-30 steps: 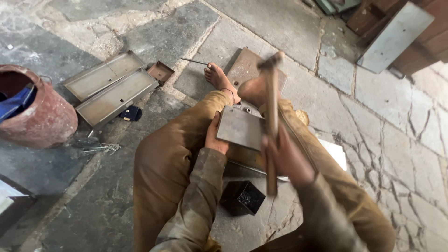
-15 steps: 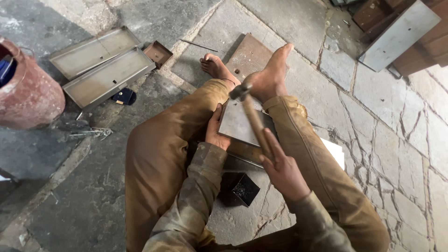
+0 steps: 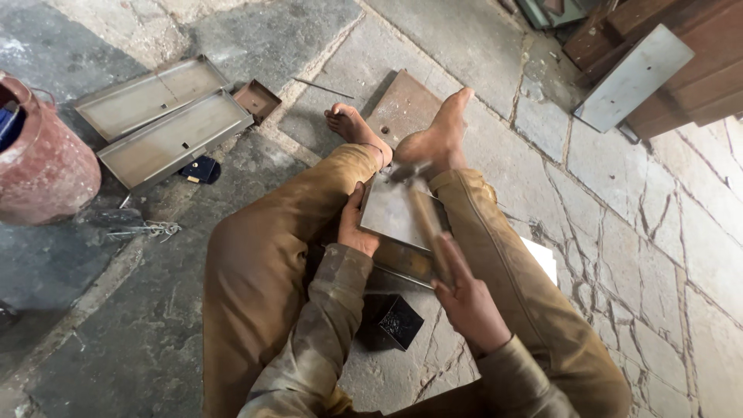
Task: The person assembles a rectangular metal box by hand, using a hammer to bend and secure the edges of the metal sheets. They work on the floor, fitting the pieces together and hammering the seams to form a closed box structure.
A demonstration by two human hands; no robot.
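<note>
Stone paving (image 3: 495,70) fills the frame, and a person sits on it with knees spread, so the work rests low between the legs at centre. Left hand (image 3: 354,229) grasps the left edge of a flat metal plate (image 3: 391,213) to steady it. Right hand (image 3: 468,298) is clenched on a hammer (image 3: 426,220); its handle runs from lower right up to the head near the bare feet.
</note>
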